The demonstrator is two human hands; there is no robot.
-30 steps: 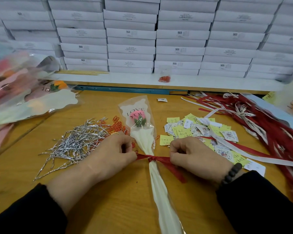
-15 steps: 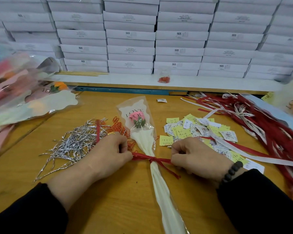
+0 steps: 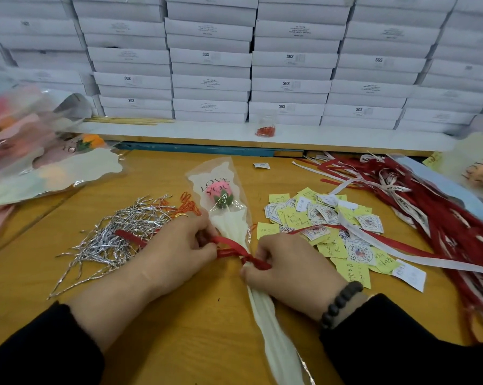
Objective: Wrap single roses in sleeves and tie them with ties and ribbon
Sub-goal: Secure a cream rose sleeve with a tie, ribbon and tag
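A pink rose (image 3: 219, 191) lies in a clear and cream sleeve (image 3: 232, 226) printed "LOVE YOU", running from the table's middle down towards me. A red ribbon (image 3: 232, 248) is tied round the sleeve's narrow part. My left hand (image 3: 179, 245) pinches the ribbon's left part, which loops between its fingers. My right hand (image 3: 287, 265) pinches the ribbon at the knot, close against the sleeve. Another length of red ribbon (image 3: 129, 236) trails out to the left over the silver ties.
A heap of silver twist ties (image 3: 118, 232) and some orange clips (image 3: 188, 204) lie on the left. Yellow and white tags (image 3: 332, 226) lie on the right, beside red and white ribbons (image 3: 429, 207). Wrapped flowers (image 3: 40, 162) are piled far left. White boxes (image 3: 234, 59) are stacked behind.
My hands have come closer together at the knot. The ribbon, pulled straight and taut before, now forms a loop at my left fingers, and my right hand has moved onto the knot.
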